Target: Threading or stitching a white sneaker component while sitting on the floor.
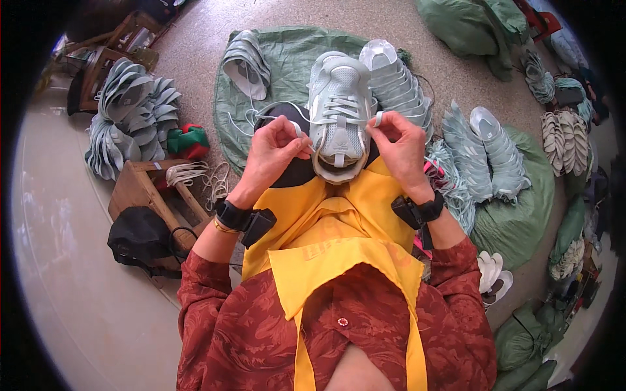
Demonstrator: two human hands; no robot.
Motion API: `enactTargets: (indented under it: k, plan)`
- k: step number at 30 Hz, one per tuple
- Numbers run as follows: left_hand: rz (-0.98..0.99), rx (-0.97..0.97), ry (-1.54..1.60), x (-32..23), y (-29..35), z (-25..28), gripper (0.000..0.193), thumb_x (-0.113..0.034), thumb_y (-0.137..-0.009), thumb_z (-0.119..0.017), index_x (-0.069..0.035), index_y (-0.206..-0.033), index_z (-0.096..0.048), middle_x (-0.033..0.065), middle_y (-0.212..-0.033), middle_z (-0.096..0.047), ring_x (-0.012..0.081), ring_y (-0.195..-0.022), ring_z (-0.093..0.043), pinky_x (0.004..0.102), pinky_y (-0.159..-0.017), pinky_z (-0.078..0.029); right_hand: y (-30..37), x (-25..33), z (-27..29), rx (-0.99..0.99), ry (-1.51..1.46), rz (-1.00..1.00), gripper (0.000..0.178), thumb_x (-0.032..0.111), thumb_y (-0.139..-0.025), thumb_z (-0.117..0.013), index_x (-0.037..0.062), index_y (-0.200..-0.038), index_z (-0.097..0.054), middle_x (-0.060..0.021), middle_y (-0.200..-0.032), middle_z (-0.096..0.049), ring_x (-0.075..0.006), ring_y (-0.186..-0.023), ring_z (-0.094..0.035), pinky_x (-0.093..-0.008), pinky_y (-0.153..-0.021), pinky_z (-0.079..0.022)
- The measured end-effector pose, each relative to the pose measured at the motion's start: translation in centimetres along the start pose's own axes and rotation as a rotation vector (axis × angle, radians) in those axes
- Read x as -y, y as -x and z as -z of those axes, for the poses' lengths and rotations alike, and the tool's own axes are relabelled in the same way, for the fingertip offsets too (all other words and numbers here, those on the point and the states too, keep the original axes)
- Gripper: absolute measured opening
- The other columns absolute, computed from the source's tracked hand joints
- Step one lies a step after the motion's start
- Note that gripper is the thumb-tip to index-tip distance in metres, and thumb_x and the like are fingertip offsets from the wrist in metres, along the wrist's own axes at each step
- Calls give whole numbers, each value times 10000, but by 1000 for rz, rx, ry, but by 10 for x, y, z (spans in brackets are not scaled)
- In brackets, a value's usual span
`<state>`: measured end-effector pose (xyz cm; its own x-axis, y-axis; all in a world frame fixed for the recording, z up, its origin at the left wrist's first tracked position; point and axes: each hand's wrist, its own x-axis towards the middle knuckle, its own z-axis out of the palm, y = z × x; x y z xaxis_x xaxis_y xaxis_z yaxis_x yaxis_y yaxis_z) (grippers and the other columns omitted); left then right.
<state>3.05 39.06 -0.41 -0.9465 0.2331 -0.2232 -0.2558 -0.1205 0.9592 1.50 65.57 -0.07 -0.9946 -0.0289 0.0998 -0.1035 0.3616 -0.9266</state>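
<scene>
Firstly, at your far left, a heap of pale grey-blue shoe pieces (127, 120) is piled above a wooden stool (147, 189), and a red and green cloth (188, 142) is beside it. A black bag (140, 234) leans at the stool's lower side. Further right, a green sheet (287, 58) is spread on the floor, with a small stack of pieces (248, 65) on it. Your left hand (277, 151) is at the shoe's left side, with fingers curled; I cannot tell if they grip the lace. The pale shoe (339, 120) is between your two hands, in front of your yellow apron (345, 254), its toe pointing away from you. Its lace (277, 106) runs loosely leftward. Your right hand (399, 148) has thumb and forefinger close together at the shoe's right side; what they pinch, I cannot tell. Beyond, more layered pieces (499, 156) lie over a green sack (515, 228).
</scene>
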Motion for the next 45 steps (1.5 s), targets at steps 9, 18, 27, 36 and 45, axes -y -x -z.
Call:
enactTargets:
  k: [9, 18, 27, 36, 45]
  plan:
    - [-47, -83, -8, -2, -9, -11, 146, 40, -955, -637, -14, -912, -509, 109, -968, -681, 167, -890, -718, 283, -781, -627, 0, -3, -1, 22, -25, -28, 104, 46, -861, -762, 11, -932, -694, -56, -792, -742, -110, -725, -721, -259, -679, -553]
    - [-178, -292, -303, -2, -24, -18, 194, -14, -839, -756, -10, -823, -563, 29, -805, -712, 66, -786, -680, 243, -730, -546, 3, -8, -1, 28, -21, -25, 106, 25, -874, -739, 15, -972, -701, -38, -822, -741, -82, -717, -696, -245, -670, -541]
    - [-259, -370, -556, -13, -20, -31, 219, -19, -856, -778, -20, -829, -561, -3, -756, -658, 27, -737, -585, 219, -643, -489, 4, -7, 0, 21, -48, -26, 104, 15, -882, -730, 20, -984, -707, -21, -824, -736, -58, -713, -671, -230, -663, -525]
    - [-453, -344, -785, -12, -20, -44, 185, 19, -795, -699, 8, -855, -524, 126, -688, -589, 248, -628, -629, 344, -604, -494, 4, -18, -1, 8, -60, -17, 107, 27, -884, -738, 23, -988, -713, -15, -820, -731, -60, -711, -668, -233, -667, -527]
    - [-264, -400, -695, -16, -24, -38, 270, -55, -768, -778, -12, -819, -517, 72, -674, -560, 183, -619, -561, 340, -592, -467, 10, 12, 9, -60, 200, 82, 231, 57, -805, -819, 24, -893, -607, -48, -763, -623, -150, -655, -640, -291, -618, -512]
